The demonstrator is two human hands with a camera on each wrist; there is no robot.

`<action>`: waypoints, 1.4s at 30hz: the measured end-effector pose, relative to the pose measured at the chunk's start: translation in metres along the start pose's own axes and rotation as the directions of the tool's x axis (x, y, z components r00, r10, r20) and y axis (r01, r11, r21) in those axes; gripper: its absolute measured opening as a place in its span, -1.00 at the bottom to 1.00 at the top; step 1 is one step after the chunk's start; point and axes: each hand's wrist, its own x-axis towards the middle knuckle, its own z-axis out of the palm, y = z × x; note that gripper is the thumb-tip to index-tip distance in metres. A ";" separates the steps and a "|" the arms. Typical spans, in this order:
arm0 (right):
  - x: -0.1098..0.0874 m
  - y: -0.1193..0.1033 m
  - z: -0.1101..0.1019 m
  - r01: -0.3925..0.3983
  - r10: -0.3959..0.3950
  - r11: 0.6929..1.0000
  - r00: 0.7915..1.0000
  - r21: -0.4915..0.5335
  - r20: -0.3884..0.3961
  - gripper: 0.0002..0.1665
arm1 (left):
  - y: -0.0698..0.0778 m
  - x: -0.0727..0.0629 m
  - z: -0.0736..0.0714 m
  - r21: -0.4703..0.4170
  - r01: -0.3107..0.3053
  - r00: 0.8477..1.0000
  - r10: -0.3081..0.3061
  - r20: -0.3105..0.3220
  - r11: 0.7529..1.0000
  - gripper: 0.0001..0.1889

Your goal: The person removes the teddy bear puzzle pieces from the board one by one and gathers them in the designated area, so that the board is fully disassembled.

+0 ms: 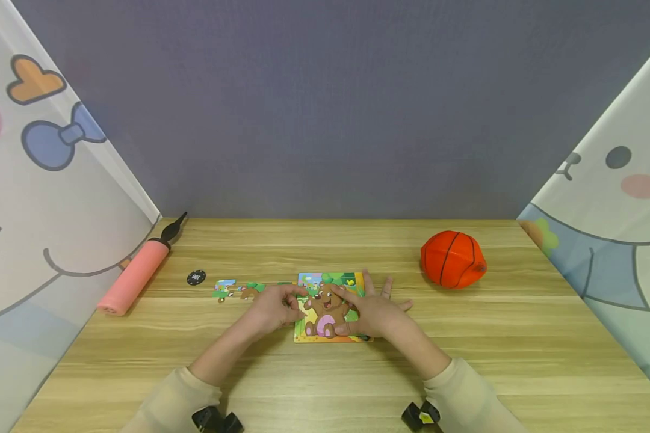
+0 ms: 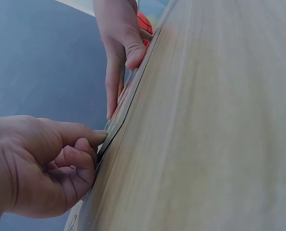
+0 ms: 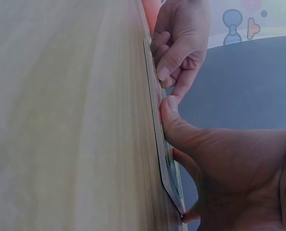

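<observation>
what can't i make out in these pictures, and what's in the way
- Head view: right side of the puzzle, partly covered by the right hand.
- Head view: loose pieces, partly hidden by the left hand.
- Left wrist view: ball, partly behind the right hand.
- Both wrist views: the puzzle's picture, seen nearly edge-on.

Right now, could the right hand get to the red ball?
Probably yes: nothing seems to stand between the right hand and the red ball, though that hand rests on the bear puzzle.
</observation>
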 end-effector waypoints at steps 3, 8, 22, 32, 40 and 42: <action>0.000 0.000 0.000 -0.001 0.001 1.000 1.000 0.005 -0.001 0.10 | 0.001 0.000 0.001 0.013 -0.001 1.000 0.002 -0.008 1.000 -0.52; 0.000 0.000 0.001 -0.001 0.001 1.000 1.000 0.006 -0.003 0.09 | 0.001 0.000 0.001 0.012 -0.003 1.000 0.003 -0.015 1.000 -0.51; 0.001 -0.001 0.000 -0.003 0.003 1.000 1.000 0.004 0.005 0.09 | 0.003 -0.002 0.000 -0.070 0.003 0.995 -0.010 -0.097 0.998 -0.74; 0.000 -0.001 0.000 -0.005 0.005 1.000 1.000 0.000 0.003 0.09 | 0.005 -0.001 0.002 -0.189 0.045 0.995 -0.061 -0.081 0.981 -0.77; 0.000 -0.001 0.000 -0.004 0.004 1.000 1.000 0.002 0.011 0.09 | 0.002 0.002 0.000 -0.230 0.042 0.991 -0.069 -0.111 0.972 -0.76; 0.000 -0.002 0.000 -0.004 0.004 1.000 1.000 0.004 0.014 0.09 | 0.001 0.002 -0.001 -0.232 0.042 0.990 -0.072 -0.123 0.972 -0.75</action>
